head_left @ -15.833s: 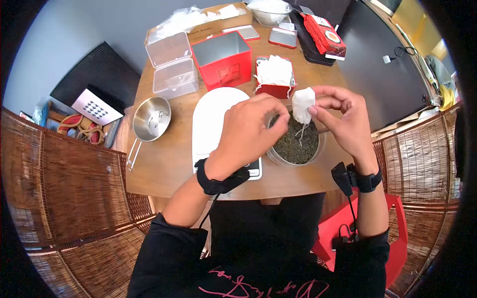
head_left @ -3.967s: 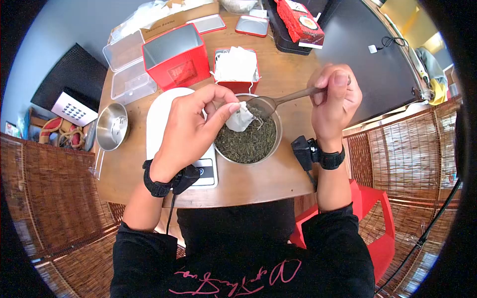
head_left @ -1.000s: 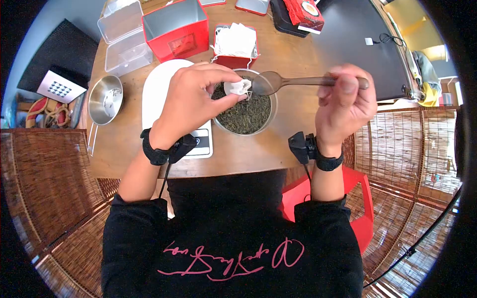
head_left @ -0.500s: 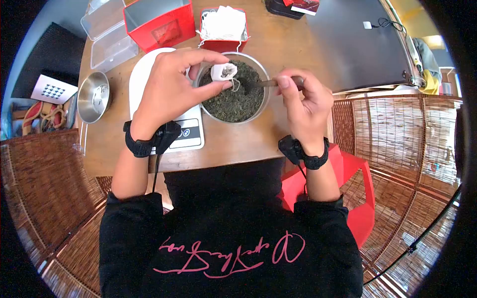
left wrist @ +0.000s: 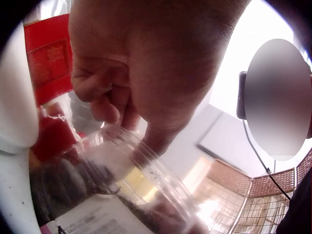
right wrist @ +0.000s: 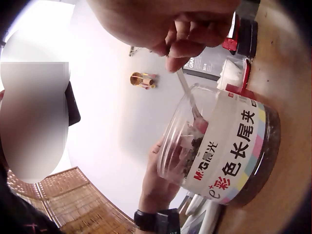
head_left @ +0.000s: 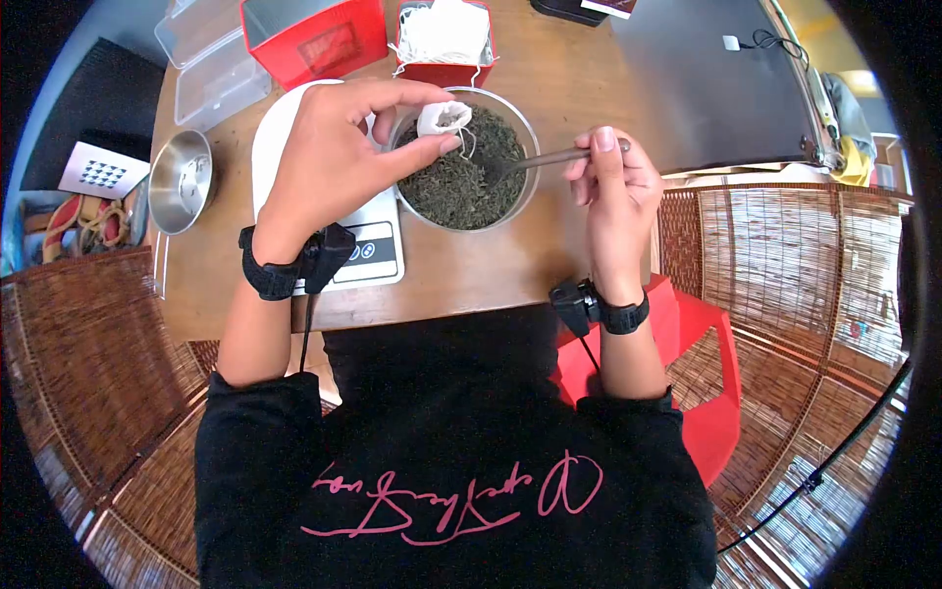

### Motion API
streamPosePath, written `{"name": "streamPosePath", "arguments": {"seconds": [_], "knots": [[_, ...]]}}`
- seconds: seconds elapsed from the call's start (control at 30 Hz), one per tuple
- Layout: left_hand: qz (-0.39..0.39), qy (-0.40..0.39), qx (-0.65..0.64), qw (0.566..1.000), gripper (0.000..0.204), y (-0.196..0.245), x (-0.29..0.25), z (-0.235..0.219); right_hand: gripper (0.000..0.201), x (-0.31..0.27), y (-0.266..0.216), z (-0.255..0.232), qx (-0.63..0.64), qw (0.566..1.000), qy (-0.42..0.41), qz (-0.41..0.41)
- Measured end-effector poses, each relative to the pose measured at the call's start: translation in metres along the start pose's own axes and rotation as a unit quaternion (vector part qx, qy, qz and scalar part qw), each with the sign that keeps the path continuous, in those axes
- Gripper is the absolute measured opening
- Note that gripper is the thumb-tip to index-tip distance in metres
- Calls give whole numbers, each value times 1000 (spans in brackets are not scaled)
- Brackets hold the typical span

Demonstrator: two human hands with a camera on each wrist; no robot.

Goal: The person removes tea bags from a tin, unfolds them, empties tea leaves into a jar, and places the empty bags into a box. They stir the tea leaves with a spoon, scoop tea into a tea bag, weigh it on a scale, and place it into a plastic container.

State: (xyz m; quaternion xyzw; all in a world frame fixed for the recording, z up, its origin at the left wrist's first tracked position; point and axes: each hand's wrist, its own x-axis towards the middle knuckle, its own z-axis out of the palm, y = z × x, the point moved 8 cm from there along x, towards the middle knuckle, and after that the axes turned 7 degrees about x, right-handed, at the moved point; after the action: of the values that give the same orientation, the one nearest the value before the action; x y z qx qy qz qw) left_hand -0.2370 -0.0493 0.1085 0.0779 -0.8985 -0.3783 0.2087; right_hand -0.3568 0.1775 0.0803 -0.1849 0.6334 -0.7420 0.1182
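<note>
Right hand (head_left: 610, 182) pinches the handle of a spoon (head_left: 535, 160), its bowl dipped into loose tea leaves in the clear tub (head_left: 466, 167) at the table's near edge. Left hand (head_left: 339, 157) pinches a small white tea bag (head_left: 441, 118), mouth up, over the tub's far-left rim. White scale (head_left: 378, 253) just left of the tub. Beyond: red box of empty bags (head_left: 444, 44), red tin (head_left: 314, 34), steel pan (head_left: 182, 182) far left
</note>
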Motion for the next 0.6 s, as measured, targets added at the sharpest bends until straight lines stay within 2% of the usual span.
{"name": "streamPosePath", "arguments": {"seconds": [0.07, 0.2, 0.27, 0.4, 0.47, 0.6], "knots": [[-7, -7, -3, 1000, 38, 0, 1, 0, 27, 3, 8, -4, 69, 997, 11, 26], [-34, -28, -10, 999, 38, -2, 1, 1, 29, 7, 8, -11, 109, 993, 15, 44], [-29, -20, -15, 999, 38, -2, 0, 2, 30, 11, -4, -13, 112, 993, -6, 21], [-4, -4, -35, 999, 38, -1, 0, 0, 29, 23, -27, -15, 133, 991, 17, -21], [-9, -21, -12, 1000, 38, 3, 1, -1, 30, 30, -40, -8, 134, 990, 6, -39], [1, -10, -11, 1000, 37, 0, 0, 1, 29, 40, -56, 4, 89, 993, -5, -77]]}}
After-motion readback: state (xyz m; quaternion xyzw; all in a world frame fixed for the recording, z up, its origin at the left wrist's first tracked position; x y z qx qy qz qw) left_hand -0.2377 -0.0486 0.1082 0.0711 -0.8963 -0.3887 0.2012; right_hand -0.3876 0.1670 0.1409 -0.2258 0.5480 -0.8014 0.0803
